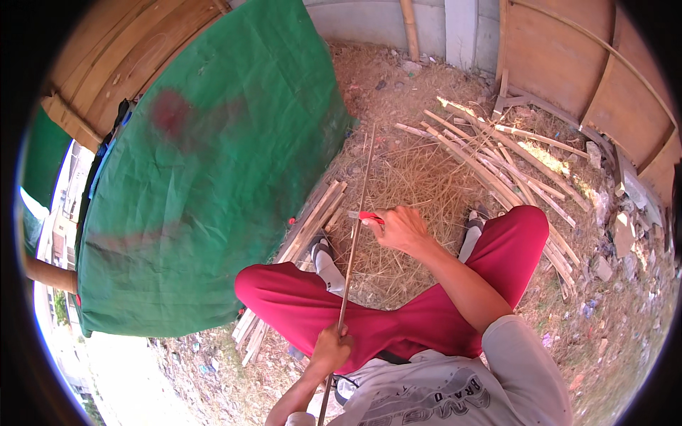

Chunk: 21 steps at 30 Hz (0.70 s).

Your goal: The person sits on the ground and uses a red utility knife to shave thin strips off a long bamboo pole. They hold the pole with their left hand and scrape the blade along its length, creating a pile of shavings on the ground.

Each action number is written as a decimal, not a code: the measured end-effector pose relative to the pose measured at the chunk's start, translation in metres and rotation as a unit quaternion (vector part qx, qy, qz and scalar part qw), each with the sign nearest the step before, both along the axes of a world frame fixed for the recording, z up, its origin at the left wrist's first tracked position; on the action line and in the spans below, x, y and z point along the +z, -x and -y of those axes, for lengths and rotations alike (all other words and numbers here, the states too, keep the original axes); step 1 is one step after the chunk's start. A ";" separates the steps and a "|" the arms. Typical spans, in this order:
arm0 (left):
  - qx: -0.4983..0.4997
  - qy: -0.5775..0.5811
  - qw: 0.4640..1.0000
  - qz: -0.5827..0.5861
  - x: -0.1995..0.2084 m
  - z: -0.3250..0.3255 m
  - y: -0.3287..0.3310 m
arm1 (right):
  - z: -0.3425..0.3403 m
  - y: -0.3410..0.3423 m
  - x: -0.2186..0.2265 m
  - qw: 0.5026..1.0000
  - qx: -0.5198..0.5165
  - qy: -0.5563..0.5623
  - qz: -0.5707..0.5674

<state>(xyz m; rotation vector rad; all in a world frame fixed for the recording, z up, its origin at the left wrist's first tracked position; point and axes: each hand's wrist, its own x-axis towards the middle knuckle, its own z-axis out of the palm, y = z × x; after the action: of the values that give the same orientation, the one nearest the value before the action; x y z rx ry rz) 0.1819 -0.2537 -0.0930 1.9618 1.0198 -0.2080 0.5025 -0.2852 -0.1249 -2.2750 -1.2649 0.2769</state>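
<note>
My left hand [332,347] is closed round a long, thin bamboo strip [347,284] near my lap. The strip slants up and away from me, over my left thigh and past the straw on the ground. In my right hand [402,228] is a red-handled utility knife [370,217], gripped with the fingers wrapped round it. Its short pale blade points left and meets or crosses the strip; whether it is cutting in cannot be seen. Thin shavings [405,184] lie heaped on the ground beyond my right hand.
Split bamboo strips [490,160] lie in a loose pile at the far right, and more strips [312,220] lie by my left foot. A green tarp [206,163] hangs on the left. Wooden panels [568,64] stand at the right, with rubble [625,238] below.
</note>
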 end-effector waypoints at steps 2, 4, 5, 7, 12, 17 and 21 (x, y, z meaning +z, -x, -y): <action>-0.041 -0.011 0.999 -0.001 0.002 0.003 0.014 | 0.000 -0.018 0.005 0.997 -0.053 0.050 -0.025; -0.063 0.002 0.998 -0.014 0.007 0.007 0.030 | 0.004 -0.042 0.006 0.992 -0.103 0.056 -0.044; -0.060 0.020 0.998 -0.024 0.011 0.009 0.040 | 0.006 -0.054 0.004 0.991 -0.122 0.038 -0.049; -0.055 0.037 0.997 -0.028 0.014 0.014 0.057 | 0.008 -0.069 0.008 0.985 -0.163 0.045 -0.036; -0.082 0.028 0.996 -0.026 0.020 0.012 0.090 | 0.022 -0.116 -0.013 0.967 -0.246 0.061 -0.038; -0.063 0.059 0.992 -0.088 0.054 0.009 0.107 | 0.044 -0.140 -0.034 0.928 -0.365 0.066 -0.031; -0.021 0.104 0.994 -0.041 0.066 -0.003 0.103 | 0.045 -0.114 -0.025 0.949 -0.290 0.124 0.014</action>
<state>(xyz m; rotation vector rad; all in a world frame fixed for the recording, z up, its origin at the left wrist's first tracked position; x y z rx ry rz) 0.0792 -0.2511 -0.0273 1.7979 0.9691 -0.4039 0.6162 -0.3305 -0.1496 -2.7512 -0.5420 0.1944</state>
